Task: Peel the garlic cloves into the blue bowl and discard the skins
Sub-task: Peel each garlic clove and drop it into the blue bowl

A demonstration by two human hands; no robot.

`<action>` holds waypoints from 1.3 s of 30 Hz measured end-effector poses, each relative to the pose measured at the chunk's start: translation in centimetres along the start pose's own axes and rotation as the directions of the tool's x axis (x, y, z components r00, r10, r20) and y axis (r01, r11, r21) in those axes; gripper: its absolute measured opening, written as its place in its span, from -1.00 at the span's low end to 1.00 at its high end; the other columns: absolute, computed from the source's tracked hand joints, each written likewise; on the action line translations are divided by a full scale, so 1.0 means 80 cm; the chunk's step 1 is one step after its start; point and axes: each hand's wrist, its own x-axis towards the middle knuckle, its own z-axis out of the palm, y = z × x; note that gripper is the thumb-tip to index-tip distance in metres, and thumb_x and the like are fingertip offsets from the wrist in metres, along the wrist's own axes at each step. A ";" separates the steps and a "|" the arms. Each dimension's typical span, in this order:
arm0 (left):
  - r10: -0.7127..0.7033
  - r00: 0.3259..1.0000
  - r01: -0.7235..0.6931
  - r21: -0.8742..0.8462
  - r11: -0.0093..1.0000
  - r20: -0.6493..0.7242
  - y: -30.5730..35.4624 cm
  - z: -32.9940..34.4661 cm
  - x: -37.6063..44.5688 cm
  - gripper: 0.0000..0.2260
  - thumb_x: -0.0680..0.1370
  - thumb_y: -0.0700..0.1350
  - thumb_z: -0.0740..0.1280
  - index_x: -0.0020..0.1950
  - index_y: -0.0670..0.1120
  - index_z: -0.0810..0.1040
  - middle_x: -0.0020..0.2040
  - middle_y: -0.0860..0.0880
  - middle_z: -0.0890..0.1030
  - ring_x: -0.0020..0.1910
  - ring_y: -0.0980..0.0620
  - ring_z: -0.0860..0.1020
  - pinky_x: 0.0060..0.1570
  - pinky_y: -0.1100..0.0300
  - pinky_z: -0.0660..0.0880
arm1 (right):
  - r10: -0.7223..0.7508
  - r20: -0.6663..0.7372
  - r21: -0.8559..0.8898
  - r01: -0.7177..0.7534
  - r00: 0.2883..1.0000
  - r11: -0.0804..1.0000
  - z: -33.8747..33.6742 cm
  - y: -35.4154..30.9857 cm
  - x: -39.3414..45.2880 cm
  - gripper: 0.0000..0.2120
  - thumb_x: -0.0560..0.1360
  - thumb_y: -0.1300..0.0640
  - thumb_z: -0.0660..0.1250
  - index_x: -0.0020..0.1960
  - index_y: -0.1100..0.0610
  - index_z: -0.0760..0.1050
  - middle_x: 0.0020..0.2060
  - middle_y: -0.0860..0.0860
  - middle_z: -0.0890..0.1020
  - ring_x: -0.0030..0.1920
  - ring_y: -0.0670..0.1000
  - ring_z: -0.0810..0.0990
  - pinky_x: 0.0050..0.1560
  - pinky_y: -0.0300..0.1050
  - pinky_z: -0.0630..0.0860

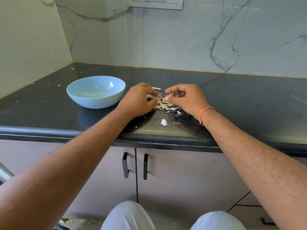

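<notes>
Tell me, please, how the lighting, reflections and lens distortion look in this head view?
Head view: soft, even daylight; the glossy counter mirrors the marble wall and the bowl; a small highlight sits inside the bowl; the wide lens bows the counter edge and stretches the forearms; the skins between the hands are slightly soft.

Home kitchen: black countertop (pixel 232 90), marble-look backsplash (pixel 182 39), cabinet doors (pixel 174 176) beneath.

A black counter (pixel 232 97) meets a veined marble wall (pixel 182 39). A switch plate (pixel 156 2) sits on the wall near the top. Below the counter, cabinet doors (pixel 174 180) carry two black handles (pixel 125 165).
</notes>
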 end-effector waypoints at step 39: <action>-0.093 0.995 0.081 -0.289 0.954 -0.027 0.012 -0.012 -0.005 -0.72 0.63 -0.28 0.25 0.04 -0.03 0.73 -0.37 0.24 0.56 -0.52 0.29 0.44 -0.43 0.48 0.32 | -0.194 0.256 -0.286 0.266 0.947 0.920 0.005 -0.016 -0.015 -0.84 0.44 0.07 0.51 -0.07 -0.19 0.74 -0.09 -0.22 0.62 0.03 -0.11 0.54 0.15 0.01 0.51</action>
